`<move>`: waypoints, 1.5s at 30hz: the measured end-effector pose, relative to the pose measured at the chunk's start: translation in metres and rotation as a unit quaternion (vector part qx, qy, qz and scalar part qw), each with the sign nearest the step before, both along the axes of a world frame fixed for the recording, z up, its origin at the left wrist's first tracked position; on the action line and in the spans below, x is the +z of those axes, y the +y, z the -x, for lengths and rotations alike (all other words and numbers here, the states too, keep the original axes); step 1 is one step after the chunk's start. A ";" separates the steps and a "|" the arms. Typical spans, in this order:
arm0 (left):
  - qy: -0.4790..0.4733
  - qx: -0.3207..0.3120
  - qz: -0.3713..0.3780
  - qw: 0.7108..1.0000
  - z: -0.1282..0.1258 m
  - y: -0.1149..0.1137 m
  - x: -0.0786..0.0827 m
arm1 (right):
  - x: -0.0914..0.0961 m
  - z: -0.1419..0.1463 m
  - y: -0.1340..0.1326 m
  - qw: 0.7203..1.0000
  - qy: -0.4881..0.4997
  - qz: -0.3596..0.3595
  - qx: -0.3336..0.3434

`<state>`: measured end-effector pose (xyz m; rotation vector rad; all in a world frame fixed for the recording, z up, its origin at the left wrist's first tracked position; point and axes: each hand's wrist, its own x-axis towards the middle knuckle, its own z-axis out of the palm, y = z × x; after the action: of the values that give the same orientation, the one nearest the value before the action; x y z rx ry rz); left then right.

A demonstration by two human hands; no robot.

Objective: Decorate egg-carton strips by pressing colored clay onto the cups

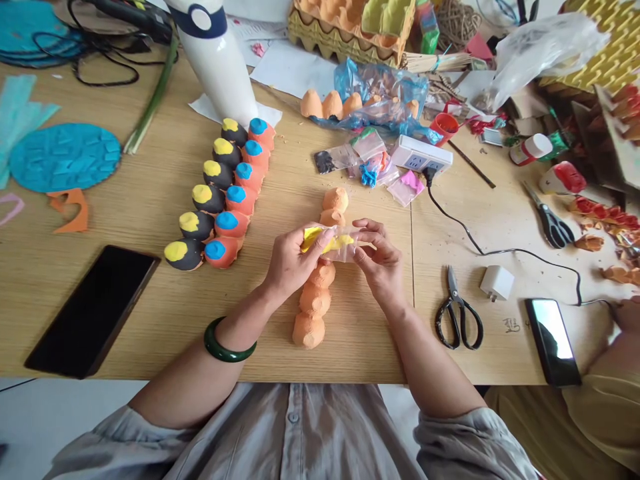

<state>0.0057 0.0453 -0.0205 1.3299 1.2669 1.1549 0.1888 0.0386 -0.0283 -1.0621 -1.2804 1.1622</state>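
Observation:
Between my two hands is a small clear plastic bag [344, 248] with something soft and yellow in it, perhaps modelling clay. My left hand [295, 257] pinches its left end, thumb on top. Fingers of my right hand [379, 257] are bent around the bag's right edge. Beneath the bag runs a strip of orange egg-carton cups [317, 301], lying on the table and partly covered by my hands. Further left stand two painted rows: black cups [207, 200] topped with yellow, and orange-red cups [239, 198] topped with blue.
Scissors [456, 313], a white charger [497, 283] and a phone [551, 340] lie at right, near another person's arm [613, 360]. A dark tablet [95, 310] lies left. Behind are a power strip [423, 157], small clay bags [373, 160], a white tumbler [217, 63] and egg trays [350, 30].

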 end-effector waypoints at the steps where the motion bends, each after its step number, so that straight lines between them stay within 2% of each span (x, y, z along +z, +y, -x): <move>1: -0.009 0.000 0.007 1.000 0.000 0.000 0.000 | 0.000 0.000 0.000 1.000 -0.001 0.000 -0.001; 9: -0.042 -0.002 0.015 0.999 -0.002 0.001 0.000 | -0.001 0.004 -0.001 0.999 0.033 0.031 0.021; 15: 0.067 -0.012 -0.042 0.997 0.000 -0.001 0.004 | 0.000 0.001 -0.001 0.999 0.027 0.013 0.034; 19: 0.090 -0.024 -0.068 0.993 0.001 -0.001 0.005 | 0.003 -0.001 -0.002 0.999 -0.012 -0.025 0.029; 26: 0.136 -0.029 -0.101 0.985 -0.003 -0.002 0.004 | 0.003 0.003 -0.004 0.999 -0.019 0.003 0.036; 28: 0.126 -0.031 -0.089 0.988 -0.004 -0.002 0.004 | 0.004 0.004 -0.004 0.999 0.000 0.016 0.038; 33: 0.020 0.000 -0.008 1.000 -0.003 -0.002 -0.001 | 0.004 0.003 -0.001 0.999 0.024 0.036 0.013; 38: 0.017 0.051 -0.001 0.999 -0.003 -0.001 -0.002 | -0.001 0.002 0.001 0.998 0.023 0.049 0.006; 45: -0.009 -0.007 0.007 1.000 -0.004 -0.001 0.004 | 0.000 0.003 0.000 0.998 0.039 0.037 0.045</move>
<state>0.0092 0.0444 -0.0170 1.3140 1.2477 1.1441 0.1861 0.0390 -0.0283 -1.0111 -1.2440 1.3157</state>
